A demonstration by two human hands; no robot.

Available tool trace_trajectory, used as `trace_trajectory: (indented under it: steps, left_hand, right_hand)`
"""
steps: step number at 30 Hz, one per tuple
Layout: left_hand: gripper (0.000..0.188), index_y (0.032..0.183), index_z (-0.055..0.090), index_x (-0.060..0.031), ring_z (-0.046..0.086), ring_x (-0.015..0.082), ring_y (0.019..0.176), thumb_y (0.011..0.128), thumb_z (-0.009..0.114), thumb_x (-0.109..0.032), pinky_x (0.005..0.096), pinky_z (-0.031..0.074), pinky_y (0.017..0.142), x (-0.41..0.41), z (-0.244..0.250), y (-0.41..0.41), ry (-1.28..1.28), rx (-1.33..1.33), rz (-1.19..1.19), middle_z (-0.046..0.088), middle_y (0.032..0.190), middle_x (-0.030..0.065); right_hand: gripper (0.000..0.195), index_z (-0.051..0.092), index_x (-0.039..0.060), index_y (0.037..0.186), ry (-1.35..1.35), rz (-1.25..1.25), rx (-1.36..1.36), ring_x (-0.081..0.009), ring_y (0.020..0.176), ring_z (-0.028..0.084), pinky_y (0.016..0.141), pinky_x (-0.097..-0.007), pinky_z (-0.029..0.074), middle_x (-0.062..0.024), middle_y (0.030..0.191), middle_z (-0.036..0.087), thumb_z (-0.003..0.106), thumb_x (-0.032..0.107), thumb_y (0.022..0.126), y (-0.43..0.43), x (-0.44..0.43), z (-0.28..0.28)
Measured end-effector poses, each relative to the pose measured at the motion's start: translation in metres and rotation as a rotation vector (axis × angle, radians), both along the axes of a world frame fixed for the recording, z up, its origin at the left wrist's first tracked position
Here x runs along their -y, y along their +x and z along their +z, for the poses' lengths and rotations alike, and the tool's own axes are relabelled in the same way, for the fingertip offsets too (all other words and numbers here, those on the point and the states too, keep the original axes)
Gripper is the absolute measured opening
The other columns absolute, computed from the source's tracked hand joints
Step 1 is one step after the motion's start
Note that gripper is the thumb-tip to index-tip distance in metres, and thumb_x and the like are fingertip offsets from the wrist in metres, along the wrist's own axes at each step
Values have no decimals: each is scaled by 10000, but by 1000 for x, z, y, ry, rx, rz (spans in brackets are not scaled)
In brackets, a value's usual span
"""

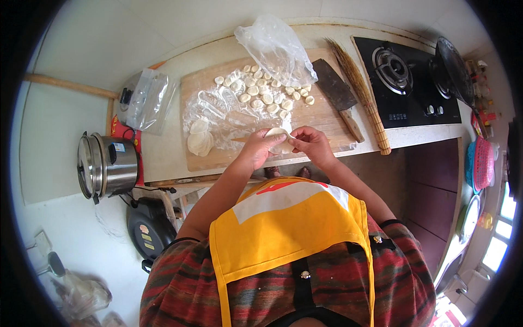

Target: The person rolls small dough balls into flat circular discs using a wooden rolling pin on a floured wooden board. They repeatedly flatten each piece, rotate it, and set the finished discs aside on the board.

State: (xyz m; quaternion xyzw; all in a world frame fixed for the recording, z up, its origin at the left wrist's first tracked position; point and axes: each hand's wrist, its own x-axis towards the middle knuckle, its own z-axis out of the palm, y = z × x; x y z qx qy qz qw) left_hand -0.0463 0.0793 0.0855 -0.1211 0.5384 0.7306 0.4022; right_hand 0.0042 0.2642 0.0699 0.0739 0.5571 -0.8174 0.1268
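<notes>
Above the near edge of a wooden board (pixel 322 118), both my hands grip one thin round dough wrapper (pixel 282 148). My left hand (pixel 259 149) holds its left side, thumb on top. On the right rim, the thumb and fingers of my right hand (pixel 312 144) pinch the dough. Behind my hands lies a wooden rolling pin (pixel 239 139), its middle hidden. A pile of flattened wrappers (pixel 200 143) rests at the board's left. Several small dough pieces (pixel 267 99) are scattered farther back among white flour (pixel 216 100).
A clear plastic bag (pixel 273 45) covers some dough pieces at the back. Right of it lie a cleaver (pixel 333 83) and a straw brush (pixel 359 86). Beyond them are a gas hob (pixel 416 108) and wok (pixel 453 71). A steel pot (pixel 122 163) stands left, near a plastic pouch (pixel 149 98).
</notes>
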Motion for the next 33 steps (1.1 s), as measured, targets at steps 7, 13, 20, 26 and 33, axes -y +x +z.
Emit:
trace_trajectory:
  steps: [7,13,20,26,33]
  left_hand:
    - [297,1090,597,25,609,139,891,835,678,-104,291,501,748,-3,-6,2,-42,-217,-7,642,988,67]
    - [306,1109,593,28,614,152,929,840,667,-97,303,499,806,0,-2,-5,4,-165,-126,637,1011,79]
    - [312,1104,598,2,630,167,916,862,670,-182,328,527,781,-1,5,-8,83,5,-127,633,1029,76]
    - [266,1049,618,-4,637,153,862,855,679,-176,309,531,735,-2,0,-12,26,38,-77,648,960,66]
    - [235,1037,620,5,627,138,842,849,674,-125,277,509,751,-5,-1,-11,21,-52,-64,648,957,68]
  right_hand:
    - [91,639,-2,891,580,-64,-302,-109,700,583,593,-252,482,-61,827,621,653,-8,801,3,1,1]
    - [87,635,-9,890,591,-94,-292,-110,691,581,599,-250,481,-67,809,613,645,-6,803,5,2,6]
    - [80,608,-17,921,243,1,-32,-70,690,580,605,-204,488,-22,808,617,631,22,855,-5,-5,13]
    - [71,615,-6,918,237,-12,-82,-70,689,575,598,-205,485,-19,802,608,635,14,852,-8,-5,15]
    - [106,620,12,881,593,-26,-293,-113,682,583,597,-259,480,-61,776,594,661,3,783,-9,-4,23]
